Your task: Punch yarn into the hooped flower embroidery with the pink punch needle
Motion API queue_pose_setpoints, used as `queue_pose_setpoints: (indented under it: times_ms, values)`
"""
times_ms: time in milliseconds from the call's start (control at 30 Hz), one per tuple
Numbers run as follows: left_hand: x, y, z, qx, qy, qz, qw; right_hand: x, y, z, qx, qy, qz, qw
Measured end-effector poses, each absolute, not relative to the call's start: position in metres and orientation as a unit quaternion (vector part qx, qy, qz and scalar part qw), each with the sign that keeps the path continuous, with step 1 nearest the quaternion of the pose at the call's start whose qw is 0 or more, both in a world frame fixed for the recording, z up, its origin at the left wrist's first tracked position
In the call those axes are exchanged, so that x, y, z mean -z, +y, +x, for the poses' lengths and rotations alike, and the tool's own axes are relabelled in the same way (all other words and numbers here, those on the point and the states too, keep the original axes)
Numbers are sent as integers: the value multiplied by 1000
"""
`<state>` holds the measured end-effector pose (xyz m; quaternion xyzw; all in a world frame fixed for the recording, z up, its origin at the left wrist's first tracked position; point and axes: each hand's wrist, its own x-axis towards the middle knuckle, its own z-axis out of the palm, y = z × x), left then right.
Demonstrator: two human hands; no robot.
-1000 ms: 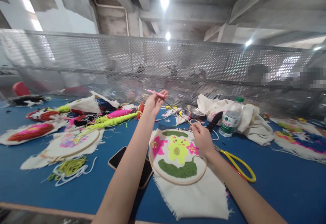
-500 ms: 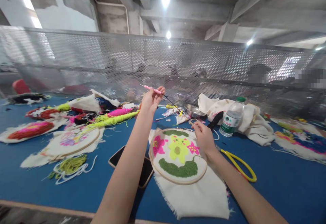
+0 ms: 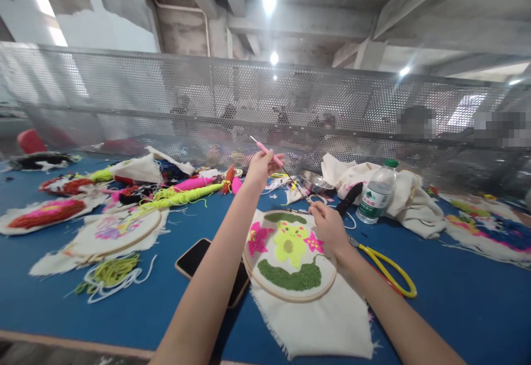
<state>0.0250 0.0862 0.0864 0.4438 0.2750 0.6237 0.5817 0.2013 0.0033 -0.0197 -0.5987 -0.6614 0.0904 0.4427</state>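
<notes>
My left hand (image 3: 261,167) is raised above the blue table (image 3: 456,293), fingers closed on a pink-handled punch needle (image 3: 267,155) whose thin metal shaft slants down to the right. My right hand (image 3: 329,228) pinches the lower tip of that shaft or its thread; I cannot tell which. Just below the hands lies a wooden embroidery hoop (image 3: 289,255) on white cloth, showing a yellow flower, pink flowers and green patches.
A phone (image 3: 194,258) lies left of the hoop, yellow-handled scissors (image 3: 388,269) to its right. A water bottle (image 3: 375,194) and crumpled white cloth (image 3: 410,202) sit behind. Another hoop (image 3: 120,229), yarn bundles (image 3: 182,194) and finished pieces crowd the left. A perforated metal screen (image 3: 166,99) backs the table.
My left hand has moved right and slightly down with the needle, closer to my right hand, so the shaft stands steeper. My right hand stays at the hoop's top edge.
</notes>
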Motion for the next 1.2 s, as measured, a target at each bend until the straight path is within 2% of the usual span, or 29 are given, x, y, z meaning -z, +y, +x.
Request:
queue_pose_setpoints:
  times_ms: [400, 767, 1033, 1200]
  values:
    - [-82, 82, 29, -566, 259, 522, 583, 18, 1, 199, -100, -691, -588, 408]
    - [-74, 85, 33, -505, 308, 563, 577, 18, -4, 194, -133, -699, -558, 426]
    - [-53, 75, 53, -328, 317, 627, 632, 19, 1, 194, -167, -690, -537, 456]
    - [-39, 69, 59, -363, 314, 597, 642, 21, 1, 191, -193, -694, -519, 459]
